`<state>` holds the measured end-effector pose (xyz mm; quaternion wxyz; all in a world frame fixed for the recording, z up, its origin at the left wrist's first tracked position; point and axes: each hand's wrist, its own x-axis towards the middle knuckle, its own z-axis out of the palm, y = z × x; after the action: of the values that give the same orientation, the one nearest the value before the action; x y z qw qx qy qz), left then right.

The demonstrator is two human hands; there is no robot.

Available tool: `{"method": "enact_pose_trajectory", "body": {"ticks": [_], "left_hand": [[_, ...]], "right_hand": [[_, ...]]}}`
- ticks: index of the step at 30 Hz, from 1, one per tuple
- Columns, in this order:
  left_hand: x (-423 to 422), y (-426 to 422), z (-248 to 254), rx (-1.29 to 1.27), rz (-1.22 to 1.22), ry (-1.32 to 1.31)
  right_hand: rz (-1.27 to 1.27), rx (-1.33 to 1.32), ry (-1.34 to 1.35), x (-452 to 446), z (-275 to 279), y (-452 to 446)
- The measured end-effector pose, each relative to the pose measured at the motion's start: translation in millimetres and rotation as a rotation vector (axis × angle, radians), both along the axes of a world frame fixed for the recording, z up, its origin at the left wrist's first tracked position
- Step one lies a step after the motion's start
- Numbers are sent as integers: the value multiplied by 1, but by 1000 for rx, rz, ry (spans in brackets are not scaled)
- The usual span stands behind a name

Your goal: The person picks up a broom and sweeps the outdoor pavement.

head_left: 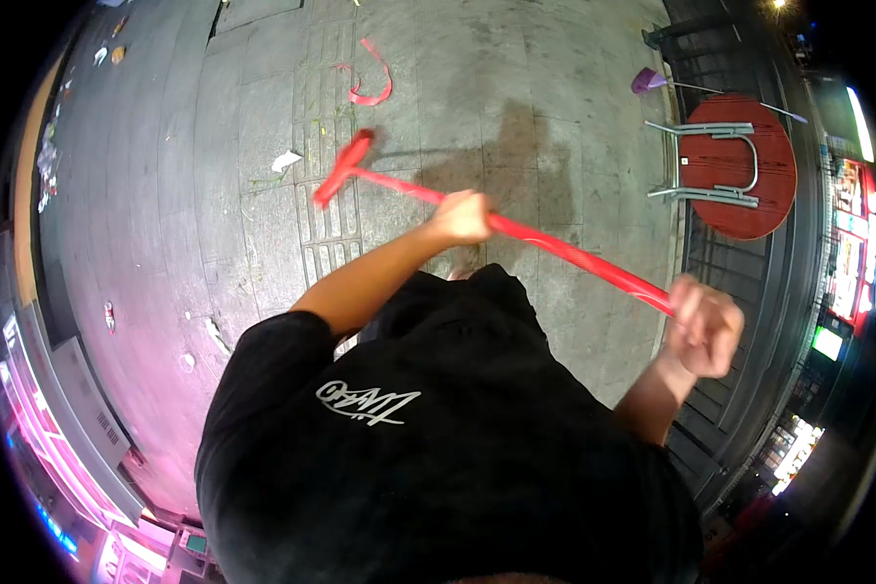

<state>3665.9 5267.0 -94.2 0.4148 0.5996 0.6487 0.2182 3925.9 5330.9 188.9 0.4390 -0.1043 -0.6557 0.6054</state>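
A red broom (574, 255) slants across the view, its blurred head (345, 167) at the upper left over the grey pavement. Midway along the handle, my left hand (462, 218) is wrapped round it. My right hand (708, 326) is closed on the handle's upper end at the right. Beyond the broom head lies a curled red strip (387, 86). A white scrap (285, 161) rests on the ground just left of the head.
A folded round red table (769, 175) with metal legs stands at the right, beside a purple long-handled tool (649, 81). Litter (47, 161) lies along the left edge. More scraps (217, 334) are on the pavement. Lit shopfronts flank both sides.
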Motion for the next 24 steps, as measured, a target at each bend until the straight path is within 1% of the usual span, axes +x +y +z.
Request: {"method": "enact_pose_trajectory", "body": {"ticks": [1,3,4,6,7,8,9,10,11,12,13,14,15,16,17,19,20,21,22,23,24], "left_hand": [[14,24,4,98,-53,-10],[41,76,-9,119,-128,-29],[48,93,-20,111,-117,-26],[53,123,-53,133,-169,-68],[51,129,-88,55,-165,-55],[40,137,-140,17,-337,18],[18,126,-151,-77,-236,-64],[-4,121,-196,-39,-296,39],[-34,112,-169,-142,-275,130],[-60,102,-196,-258,-196,177],[-88,85,-213,-186,-197,258],[-111,70,-218,-222,-153,316],[-124,63,-219,-256,-108,372],[-128,71,-210,-264,-102,383],[-128,76,-191,-244,-3,383],[-110,99,-136,-195,160,345],[-92,120,-104,-191,194,328],[-75,139,-87,-109,177,319],[-62,160,-65,-78,126,254],[-48,178,-46,-77,115,189],[-40,190,-51,-82,122,187]], "right_hand": [[-75,24,-33,9,13,4],[-226,77,-109,12,19,15],[-215,68,-107,9,12,24],[-222,44,-236,8,-17,49],[-266,-47,-299,14,-43,61],[-199,-91,-210,18,-91,80],[-250,-142,-280,12,-125,86],[-297,-195,-348,6,-159,92],[-379,-264,-338,-16,-181,91],[-311,-382,-394,-18,-220,98],[-239,-466,-478,-31,-243,98],[-167,-555,-565,-43,-255,96],[-161,-567,-557,-49,-255,102],[-98,-614,-418,-58,-248,113],[-36,-665,-283,-63,-238,123],[-55,-618,-213,-39,-210,167],[-46,-566,-222,-16,-190,192],[-6,-322,-115,-18,-158,217],[30,-93,15,-20,-127,241],[145,-125,20,-16,-100,260],[261,-160,25,-16,-84,272]]}}
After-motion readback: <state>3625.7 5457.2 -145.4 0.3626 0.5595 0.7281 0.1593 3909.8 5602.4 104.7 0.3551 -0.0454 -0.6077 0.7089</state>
